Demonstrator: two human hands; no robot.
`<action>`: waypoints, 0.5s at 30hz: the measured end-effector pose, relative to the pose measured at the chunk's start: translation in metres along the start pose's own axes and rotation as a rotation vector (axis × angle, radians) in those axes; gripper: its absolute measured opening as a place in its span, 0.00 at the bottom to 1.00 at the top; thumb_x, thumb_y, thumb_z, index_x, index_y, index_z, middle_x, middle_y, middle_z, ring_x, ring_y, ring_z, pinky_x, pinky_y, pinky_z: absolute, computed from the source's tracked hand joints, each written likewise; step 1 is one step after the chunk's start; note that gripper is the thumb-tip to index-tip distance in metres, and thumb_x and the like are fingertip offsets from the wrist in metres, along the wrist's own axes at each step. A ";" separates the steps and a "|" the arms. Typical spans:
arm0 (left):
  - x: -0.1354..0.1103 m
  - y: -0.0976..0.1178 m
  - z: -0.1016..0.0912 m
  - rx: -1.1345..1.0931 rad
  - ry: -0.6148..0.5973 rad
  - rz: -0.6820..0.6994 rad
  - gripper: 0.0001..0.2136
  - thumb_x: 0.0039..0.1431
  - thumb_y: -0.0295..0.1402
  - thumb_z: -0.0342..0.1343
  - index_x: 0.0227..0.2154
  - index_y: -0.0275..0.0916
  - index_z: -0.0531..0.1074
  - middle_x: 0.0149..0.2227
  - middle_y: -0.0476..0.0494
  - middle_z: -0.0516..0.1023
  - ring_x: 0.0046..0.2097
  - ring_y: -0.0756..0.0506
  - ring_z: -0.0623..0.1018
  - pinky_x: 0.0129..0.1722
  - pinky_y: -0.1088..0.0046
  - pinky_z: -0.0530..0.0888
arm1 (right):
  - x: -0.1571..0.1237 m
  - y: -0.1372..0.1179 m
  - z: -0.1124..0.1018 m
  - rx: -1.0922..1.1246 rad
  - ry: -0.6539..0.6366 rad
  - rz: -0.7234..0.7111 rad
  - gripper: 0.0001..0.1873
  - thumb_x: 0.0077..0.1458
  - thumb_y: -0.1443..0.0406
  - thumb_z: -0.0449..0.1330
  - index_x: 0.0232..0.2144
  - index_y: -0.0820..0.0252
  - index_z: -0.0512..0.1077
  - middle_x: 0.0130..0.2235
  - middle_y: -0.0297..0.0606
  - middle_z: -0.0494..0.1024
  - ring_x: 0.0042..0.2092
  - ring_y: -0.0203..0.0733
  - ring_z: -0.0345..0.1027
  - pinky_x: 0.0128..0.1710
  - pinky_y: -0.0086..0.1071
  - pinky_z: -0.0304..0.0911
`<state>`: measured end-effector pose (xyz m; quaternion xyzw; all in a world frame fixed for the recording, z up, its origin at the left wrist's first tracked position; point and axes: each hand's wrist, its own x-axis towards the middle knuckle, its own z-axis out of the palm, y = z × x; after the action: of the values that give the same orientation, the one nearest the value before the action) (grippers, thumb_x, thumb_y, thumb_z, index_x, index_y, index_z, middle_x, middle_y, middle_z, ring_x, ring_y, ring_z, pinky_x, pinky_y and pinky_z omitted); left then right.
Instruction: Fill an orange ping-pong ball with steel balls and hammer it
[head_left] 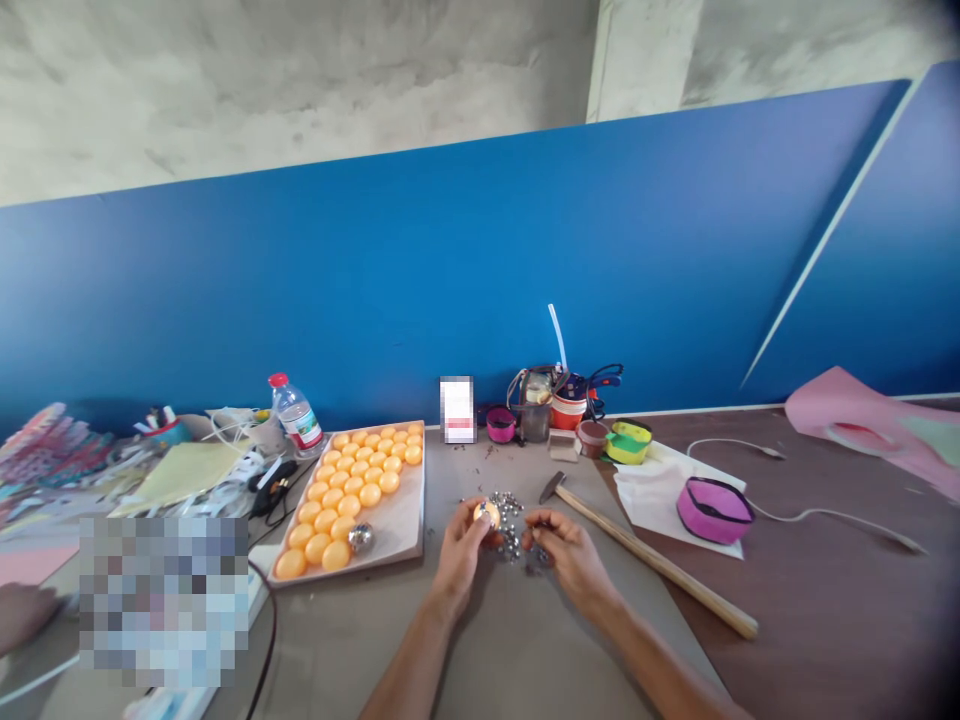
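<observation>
My left hand (459, 548) is closed around an orange ping-pong ball (489, 512), which has a few dark or silvery bits on its face. Just to the right, my right hand (568, 550) has thumb and fingertips pinched together; whatever is between them is too small to make out. Loose shiny silver pieces (511, 505) lie scattered on the table between and behind the hands. Left of them stands a shallow white box (405, 515) with rows of orange balls (370, 495). One ball covered in silver (361, 538) sits at its near side.
A wooden-handled hammer (660, 555) lies slanting at the right. Beyond it are a purple round band (714, 510) on white paper and a white cable. Small containers, a red cup (568, 412) and a bottle (297, 418) line the blue partition. Clutter and another person's hand (26, 612) are left.
</observation>
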<state>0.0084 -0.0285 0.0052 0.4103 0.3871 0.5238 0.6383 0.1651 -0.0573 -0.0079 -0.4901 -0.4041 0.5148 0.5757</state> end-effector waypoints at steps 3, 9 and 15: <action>-0.001 0.003 0.002 -0.049 -0.035 -0.021 0.17 0.44 0.38 0.63 0.38 0.38 0.73 0.35 0.45 0.75 0.32 0.49 0.73 0.34 0.71 0.72 | -0.001 -0.002 0.002 0.115 -0.025 -0.003 0.12 0.42 0.59 0.62 0.28 0.60 0.70 0.22 0.32 0.73 0.24 0.34 0.61 0.27 0.29 0.54; -0.006 0.011 0.007 -0.113 -0.108 -0.057 0.16 0.44 0.34 0.64 0.38 0.39 0.73 0.37 0.45 0.76 0.35 0.48 0.74 0.38 0.70 0.71 | -0.005 -0.013 0.008 0.310 -0.107 0.064 0.14 0.39 0.59 0.65 0.27 0.60 0.68 0.20 0.29 0.70 0.23 0.32 0.61 0.26 0.28 0.54; -0.006 0.012 0.007 -0.132 -0.185 -0.063 0.16 0.46 0.34 0.63 0.39 0.38 0.73 0.38 0.43 0.76 0.37 0.46 0.74 0.40 0.68 0.71 | -0.004 -0.011 0.007 0.375 -0.162 0.084 0.15 0.42 0.57 0.65 0.23 0.60 0.66 0.21 0.28 0.68 0.19 0.28 0.55 0.22 0.26 0.49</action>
<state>0.0094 -0.0340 0.0189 0.4019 0.3038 0.4877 0.7130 0.1599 -0.0605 0.0047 -0.3476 -0.3253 0.6425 0.6005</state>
